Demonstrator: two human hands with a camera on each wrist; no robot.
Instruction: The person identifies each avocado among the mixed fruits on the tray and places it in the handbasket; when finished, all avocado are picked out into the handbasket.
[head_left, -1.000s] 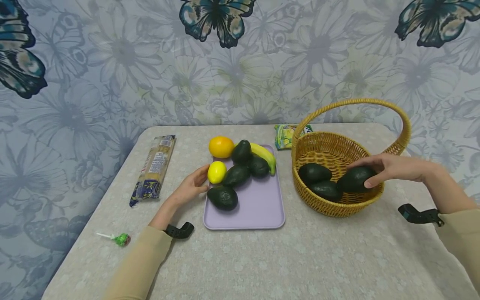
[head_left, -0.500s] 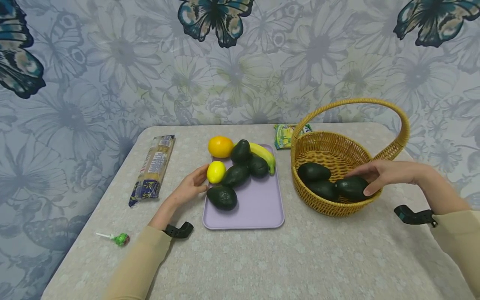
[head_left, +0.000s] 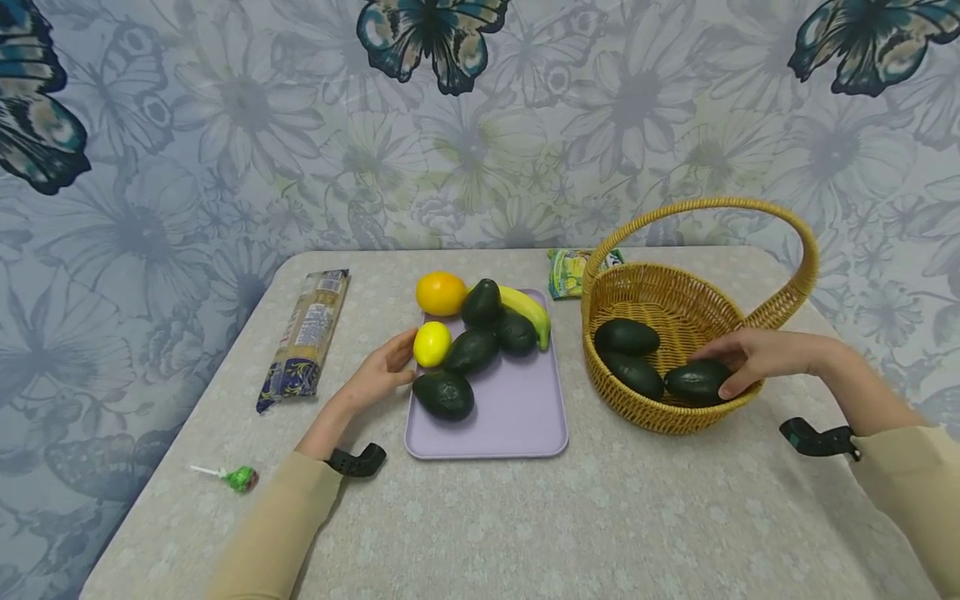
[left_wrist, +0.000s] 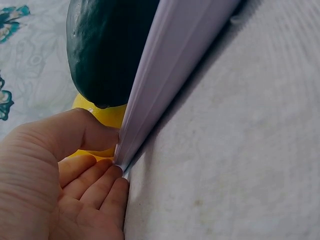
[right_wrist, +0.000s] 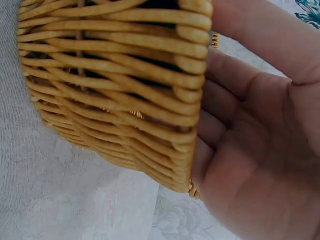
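Note:
My right hand (head_left: 765, 362) reaches over the wicker basket's (head_left: 675, 421) right rim and grips a dark green avocado (head_left: 697, 383) low inside. Two more avocados, one behind (head_left: 627, 337) and one in front (head_left: 632, 375), lie at the basket's left. The basket wall hides the fingertips in the right wrist view. My left hand (head_left: 375, 375) rests at the lilac tray's (head_left: 517, 425) left edge, beside a lemon (head_left: 432, 344). In the left wrist view its thumb (left_wrist: 95, 132) and fairly straight fingers touch the tray's edge. Several avocados (head_left: 444, 396) and a banana (head_left: 528, 310) lie on the tray.
An orange (head_left: 441, 293) sits at the tray's back left corner. A pasta packet (head_left: 307, 333) and a green-wrapped lollipop (head_left: 240, 478) lie on the left. Behind the basket is a green-yellow packet (head_left: 567, 272). The basket's tall handle (head_left: 712, 204) arches above it.
My right hand has lowered the avocado into the basket, moving slightly left. The front avocado there has shifted left. My left hand has stayed at the tray's edge.

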